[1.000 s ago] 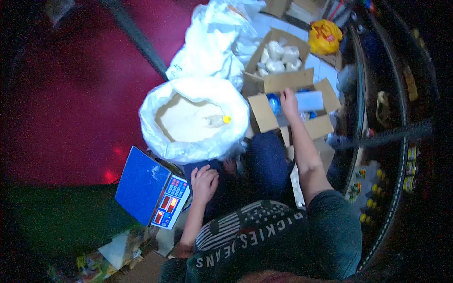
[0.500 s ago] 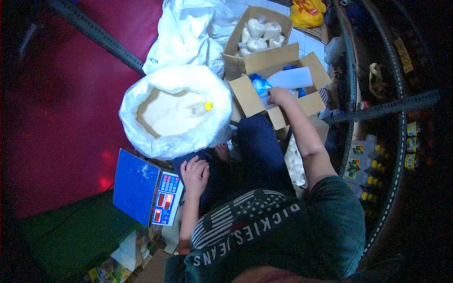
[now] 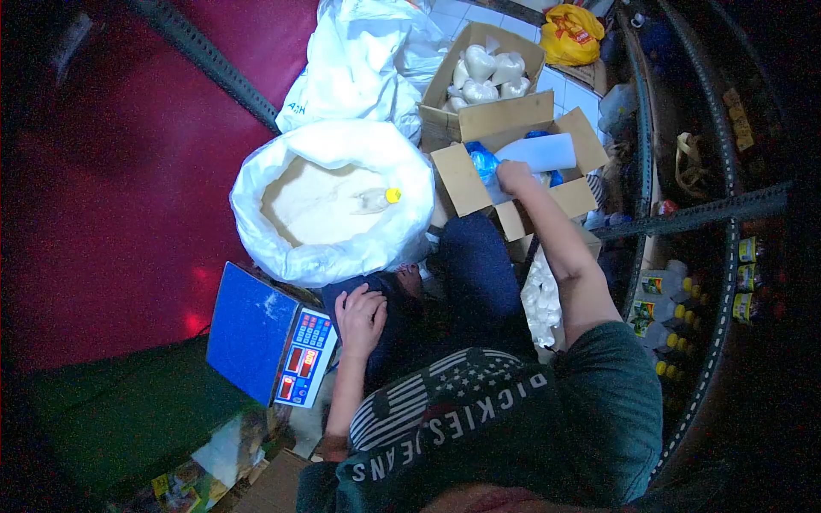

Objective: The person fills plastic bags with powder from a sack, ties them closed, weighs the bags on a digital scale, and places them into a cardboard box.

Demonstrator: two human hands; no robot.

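My left hand (image 3: 362,321) rests on my thigh, palm down with the fingers stretched out, holding nothing. Inside an open cardboard box (image 3: 463,181), my right hand (image 3: 515,176) is closed beside blue plastic (image 3: 483,160); its fingertips are hidden, so what they grip cannot be made out. A whitish translucent sheet or roll (image 3: 547,152) lies in the same box. Left of it stands a large white sack (image 3: 351,141), rolled open, with white granules (image 3: 321,201) inside. A clear bottle-like scoop with a yellow cap (image 3: 392,196) lies partly sunk in the granules.
A digital scale (image 3: 256,333) with lit red digits sits at the left. Filled bags (image 3: 481,64) stand in another carton (image 3: 444,74) behind. White sacks (image 3: 351,68) and a yellow bag (image 3: 570,34) lie beyond. Metal shelving (image 3: 701,205) with bottles (image 3: 663,316) lines the right.
The whole view has shifted a little, moving things rightward. My right hand has turned and curled more in the box. My left hand stays on my thigh.
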